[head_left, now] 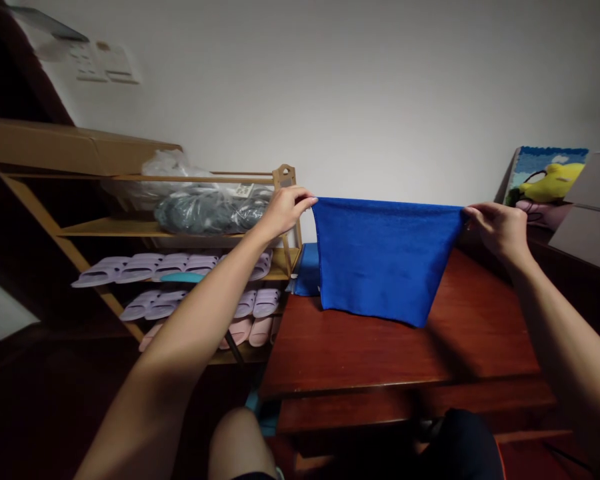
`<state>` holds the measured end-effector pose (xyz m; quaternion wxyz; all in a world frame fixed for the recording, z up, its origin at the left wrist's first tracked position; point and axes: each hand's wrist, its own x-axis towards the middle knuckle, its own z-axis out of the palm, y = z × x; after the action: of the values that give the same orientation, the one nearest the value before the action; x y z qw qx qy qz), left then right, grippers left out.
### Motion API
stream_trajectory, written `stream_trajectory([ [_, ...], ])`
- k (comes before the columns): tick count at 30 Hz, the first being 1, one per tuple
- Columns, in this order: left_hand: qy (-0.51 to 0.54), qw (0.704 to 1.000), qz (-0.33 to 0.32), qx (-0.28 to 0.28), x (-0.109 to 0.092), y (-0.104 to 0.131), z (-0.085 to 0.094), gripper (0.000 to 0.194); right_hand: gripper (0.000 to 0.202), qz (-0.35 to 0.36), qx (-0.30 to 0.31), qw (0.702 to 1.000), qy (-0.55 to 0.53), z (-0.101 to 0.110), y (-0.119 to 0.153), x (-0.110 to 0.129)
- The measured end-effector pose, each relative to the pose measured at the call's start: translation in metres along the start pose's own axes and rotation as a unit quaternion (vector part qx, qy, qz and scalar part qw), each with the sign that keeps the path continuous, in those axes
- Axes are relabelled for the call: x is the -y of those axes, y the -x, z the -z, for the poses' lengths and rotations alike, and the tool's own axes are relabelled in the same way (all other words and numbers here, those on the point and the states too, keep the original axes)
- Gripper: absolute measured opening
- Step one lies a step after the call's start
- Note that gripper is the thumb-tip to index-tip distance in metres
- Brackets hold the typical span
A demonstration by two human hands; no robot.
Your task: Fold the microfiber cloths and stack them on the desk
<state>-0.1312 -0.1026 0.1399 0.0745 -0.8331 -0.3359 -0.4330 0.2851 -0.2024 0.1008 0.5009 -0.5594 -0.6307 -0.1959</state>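
A blue cloth (380, 260) hangs spread out above the wooden table (360, 353), its top edge pulled nearly straight. My left hand (289, 205) pinches the cloth's upper left corner between thumb and fingers. At the upper right corner, my right hand (503, 227) is closed on the same edge. The cloth's lower edge hangs at or just over the tabletop; whether it touches I cannot tell. Behind its left side, a folded blue fabric stack (307, 267) lies on the table, partly hidden by the cloth.
Left of the table stands a wooden rack (105, 227) with rows of lilac slippers (145, 267) and pink slippers (260, 330). It also holds a plastic-wrapped bundle (215, 207) and a cardboard box (85, 150). A picture with a yellow figure (550, 183) leans at the right, near white boxes (593, 207).
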Motion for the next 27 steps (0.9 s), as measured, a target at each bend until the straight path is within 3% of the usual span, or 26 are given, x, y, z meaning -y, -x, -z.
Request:
stream_trajectory([
  [5,-0.001,0.999,-0.032,-0.006,-0.004,0.007,0.010,0.026,0.040,0.049,-0.023,0.999,0.008,0.006,0.005,0.002],
  [8,0.024,0.999,-0.036,-0.024,-0.013,0.014,0.019,0.026,0.036,0.079,-0.030,0.995,-0.048,0.014,0.009,0.010],
  [14,0.214,0.976,0.042,-0.001,-0.033,0.032,0.041,0.019,0.026,0.003,-0.086,0.987,-0.138,0.032,0.012,0.027],
  [18,0.305,0.951,0.045,0.007,-0.040,0.040,0.055,0.020,0.023,-0.024,-0.102,0.974,-0.202,0.039,0.014,0.031],
  [24,0.298,0.951,0.079,0.020,-0.046,0.061,0.073,0.025,0.016,-0.021,-0.108,0.966,-0.235,0.047,0.034,0.038],
  [27,0.294,0.944,0.132,0.068,-0.044,0.071,0.070,0.026,0.017,-0.065,-0.033,0.967,-0.244,0.039,0.045,0.032],
])
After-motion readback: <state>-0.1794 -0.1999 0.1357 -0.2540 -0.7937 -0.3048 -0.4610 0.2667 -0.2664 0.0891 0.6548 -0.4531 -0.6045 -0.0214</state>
